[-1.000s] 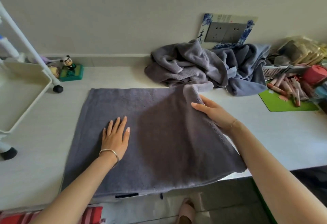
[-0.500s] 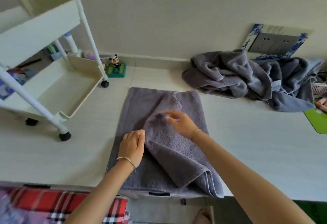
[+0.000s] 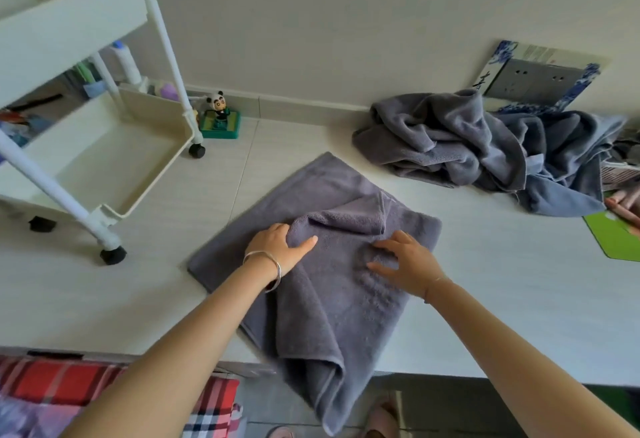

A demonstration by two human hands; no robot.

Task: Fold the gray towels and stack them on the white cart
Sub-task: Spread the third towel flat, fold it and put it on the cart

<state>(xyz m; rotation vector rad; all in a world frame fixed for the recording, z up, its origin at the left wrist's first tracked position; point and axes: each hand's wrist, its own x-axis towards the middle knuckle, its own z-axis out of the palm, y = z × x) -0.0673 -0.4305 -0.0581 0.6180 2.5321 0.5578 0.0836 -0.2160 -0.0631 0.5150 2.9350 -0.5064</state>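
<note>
A gray towel (image 3: pixel 332 299) lies partly folded on the white counter, its near end hanging over the front edge. My left hand (image 3: pixel 277 249) grips a raised fold of it, thumb on top and fingers tucked under the edge. My right hand (image 3: pixel 405 264) rests on the upper layer with fingers spread. A heap of unfolded gray towels (image 3: pixel 460 139) lies at the back right by the wall. The white cart (image 3: pixel 104 167) stands at the left, its lower tray holding no towels.
A panda figurine on a green base (image 3: pixel 220 119) stands by the wall next to the cart's wheel (image 3: pixel 196 151). A green mat (image 3: pixel 616 236) with small items lies at the right edge. A wall socket (image 3: pixel 536 79) is above the heap. Red plaid fabric (image 3: pixel 104 392) shows below the counter.
The right side of the towel has been folded over toward the left. My left hand went from pressing flat to gripping the fold, and my right hand now lies on top. The view swung left.
</note>
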